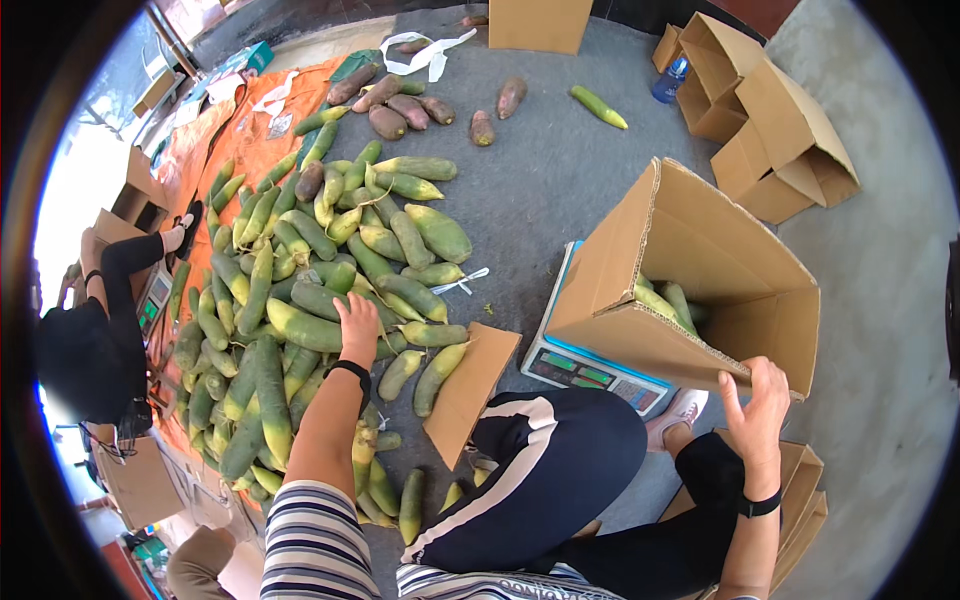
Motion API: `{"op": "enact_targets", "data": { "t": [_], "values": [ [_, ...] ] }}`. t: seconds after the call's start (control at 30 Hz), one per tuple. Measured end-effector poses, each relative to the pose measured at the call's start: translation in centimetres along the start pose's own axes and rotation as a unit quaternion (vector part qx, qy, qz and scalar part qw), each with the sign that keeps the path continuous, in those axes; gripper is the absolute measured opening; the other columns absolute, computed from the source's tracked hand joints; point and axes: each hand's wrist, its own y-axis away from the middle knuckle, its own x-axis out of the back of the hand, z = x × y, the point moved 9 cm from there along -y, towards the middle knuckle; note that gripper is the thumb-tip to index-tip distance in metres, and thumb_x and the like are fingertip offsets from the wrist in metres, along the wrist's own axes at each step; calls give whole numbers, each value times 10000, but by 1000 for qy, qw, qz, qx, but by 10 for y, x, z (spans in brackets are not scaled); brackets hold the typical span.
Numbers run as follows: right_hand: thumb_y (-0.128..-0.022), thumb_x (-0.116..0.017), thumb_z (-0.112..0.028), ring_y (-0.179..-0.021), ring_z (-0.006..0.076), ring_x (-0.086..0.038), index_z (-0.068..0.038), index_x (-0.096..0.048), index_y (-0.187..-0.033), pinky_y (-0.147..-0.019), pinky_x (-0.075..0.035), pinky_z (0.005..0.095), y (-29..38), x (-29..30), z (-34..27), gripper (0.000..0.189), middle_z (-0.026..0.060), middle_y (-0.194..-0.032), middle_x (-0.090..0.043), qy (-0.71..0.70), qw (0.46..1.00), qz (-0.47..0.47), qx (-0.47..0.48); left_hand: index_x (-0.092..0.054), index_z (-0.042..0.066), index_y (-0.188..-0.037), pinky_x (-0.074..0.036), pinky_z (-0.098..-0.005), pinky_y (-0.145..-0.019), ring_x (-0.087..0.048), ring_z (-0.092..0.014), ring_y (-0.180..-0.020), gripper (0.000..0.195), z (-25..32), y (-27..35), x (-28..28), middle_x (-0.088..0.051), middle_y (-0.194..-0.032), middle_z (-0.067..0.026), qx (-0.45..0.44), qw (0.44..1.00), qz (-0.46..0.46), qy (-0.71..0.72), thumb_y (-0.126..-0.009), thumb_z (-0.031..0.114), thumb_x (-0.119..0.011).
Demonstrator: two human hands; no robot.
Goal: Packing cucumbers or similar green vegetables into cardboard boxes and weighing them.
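My left hand (360,326) is over a large heap of green radishes (304,326), its fingers touching the end of one dark green radish (315,298). Whether the fingers grip it cannot be made out. At the right, my right hand (759,409) holds the near top edge of an open cardboard box (611,266), thumb outside. The box stands tilted on a digital scale (551,352) with a lit display. Several green radishes (675,300) lie inside it; its near wall hides part of the inside.
Loose cardboard (472,394) lies by my knee. Reddish radishes (409,109) and a white plastic bag (427,56) are at the back. Empty boxes (795,135) and a blue bottle (670,81) stand back right. Another person (97,352) sits at the left beside an orange tarp (217,135).
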Motion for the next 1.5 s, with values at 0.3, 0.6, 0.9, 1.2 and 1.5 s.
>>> {"op": "enact_targets", "data": {
  "t": [0.3, 0.6, 0.9, 1.2, 1.5],
  "values": [
    [-768, -699, -225, -784, 356, -567, -19, -553, -854, -730, -435, 443, 2, 6, 6, 267, 155, -802, -578, -6, 999, 12, 35, -529, 56, -1157, -423, -444, -894, -517, -301, -1064, 644, -4, 41, 120, -546, -1057, -121, -74, 943, 174, 274, -570, 165, -770],
    [-771, -687, -245, -778, 327, -583, -32, -533, -834, -725, -438, 432, 5, 5, 18, 270, 135, -788, -585, -51, 996, 43, 52, -487, -26, -1230, -471, -308, -921, -586, -180, -1029, 478, -92, 142, 233, -568, -1167, -104, 54, 555, 271, 785, -807, -11, -710],
    [-736, -691, -229, -779, 274, -600, -69, -562, -810, -728, -432, 403, 14, 7, 17, 219, 105, -771, -603, -51, 994, 86, 39, -554, -40, -1185, -508, -307, -825, -628, -173, -920, 413, -68, 166, 516, -607, -1163, -121, -188, 532, 414, 715, -810, 44, -707],
    [-755, -689, -236, -797, 283, -612, -65, -552, -835, -741, -442, 402, 20, 2, 28, 233, 107, -797, -600, -40, 996, 71, 34, -524, -4, -1274, -465, -369, -909, -603, -282, -1025, 452, 46, 176, 584, -591, -1159, -171, -316, 696, 341, 546, -920, 273, -571],
    [-714, -669, -163, -764, 316, -618, -56, -574, -811, -695, -459, 449, 13, -4, 21, 173, 147, -782, -622, -69, 996, 1, 48, -588, -27, -1131, -508, -381, -785, -653, -296, -862, 393, 1, 120, 252, -667, -937, -169, -81, 838, 99, 531, -946, 319, -567]
  ]
}}
